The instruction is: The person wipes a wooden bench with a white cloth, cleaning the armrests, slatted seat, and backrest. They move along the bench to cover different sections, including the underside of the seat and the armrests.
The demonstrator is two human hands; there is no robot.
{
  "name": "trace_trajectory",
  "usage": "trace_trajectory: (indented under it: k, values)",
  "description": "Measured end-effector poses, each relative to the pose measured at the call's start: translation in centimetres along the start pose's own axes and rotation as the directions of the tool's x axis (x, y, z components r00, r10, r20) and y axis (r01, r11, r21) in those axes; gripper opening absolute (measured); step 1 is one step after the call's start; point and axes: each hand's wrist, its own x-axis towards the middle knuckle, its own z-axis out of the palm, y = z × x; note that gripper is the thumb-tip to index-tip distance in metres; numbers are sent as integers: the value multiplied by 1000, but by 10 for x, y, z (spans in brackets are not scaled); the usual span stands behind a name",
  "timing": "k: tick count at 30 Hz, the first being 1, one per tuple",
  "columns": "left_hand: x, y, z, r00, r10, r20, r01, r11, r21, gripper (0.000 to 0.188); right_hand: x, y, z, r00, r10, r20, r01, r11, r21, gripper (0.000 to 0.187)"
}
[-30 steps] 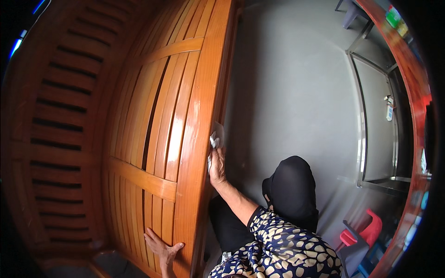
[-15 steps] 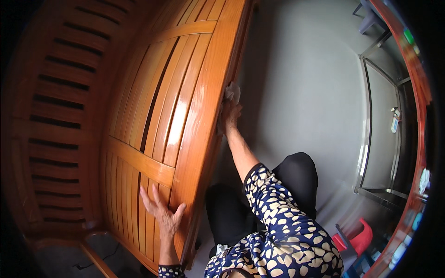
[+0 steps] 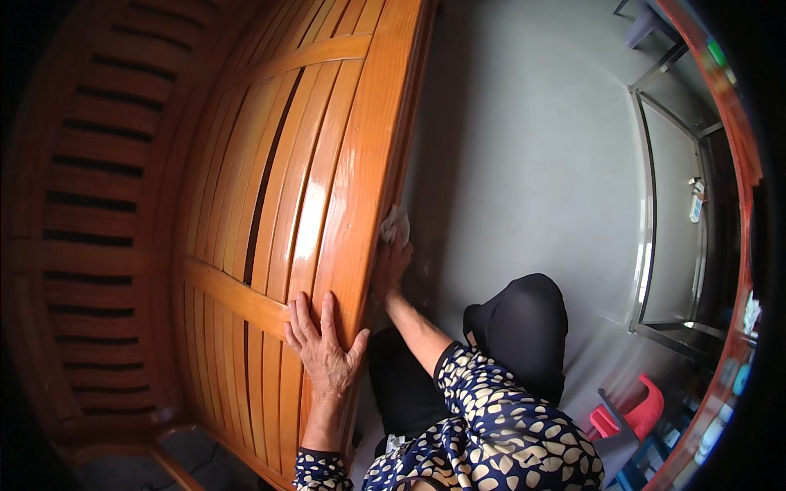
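Note:
A glossy wooden slatted bench (image 3: pixel 344 196) runs along my left side, its front edge facing me. My left hand (image 3: pixel 326 350) lies flat on the seat near that edge, fingers spread and holding nothing. Down at the bench's front face, my right hand (image 3: pixel 393 268) grips a crumpled whitish cloth (image 3: pixel 395 225) and presses it against the wood. Part of the cloth and some right-hand fingers are hidden by the hand itself and the bench edge.
The slatted backrest (image 3: pixel 94 196) rises at the far left. Grey floor (image 3: pixel 524 147) stretches to my right. Beyond it stands a metal-framed table (image 3: pixel 647 204) with a glassy panel. A red and grey plastic stool (image 3: pixel 630 417) is at the lower right, and a purplish stool (image 3: pixel 647 26) at the upper right.
My right hand has drawn the cloth nearer to me along the bench's front face. My left hand has moved right and come down on the seat near its edge.

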Motion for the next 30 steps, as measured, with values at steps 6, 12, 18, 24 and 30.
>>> trace_trajectory:
  k: [6,12,18,24,30]
  values:
    - [1,0,-3,1000,-8,-25,7,1000,-10,80,71,0,19,991,-133,-13,132,990,-52,41]
    - [5,4,-1,999,-11,-42,8,997,-78,78,123,-5,9,965,10,261,-78,964,254,52]
    - [0,0,1,997,-2,-78,-2,998,-57,77,29,-51,-11,962,-165,216,105,959,264,49]
    - [0,0,2,993,6,-116,-16,997,-81,75,-30,-54,-44,909,-33,415,-192,852,487,49]
    - [0,-4,4,990,-44,-137,10,972,-236,74,-65,-34,-96,716,113,689,-581,643,499,11]
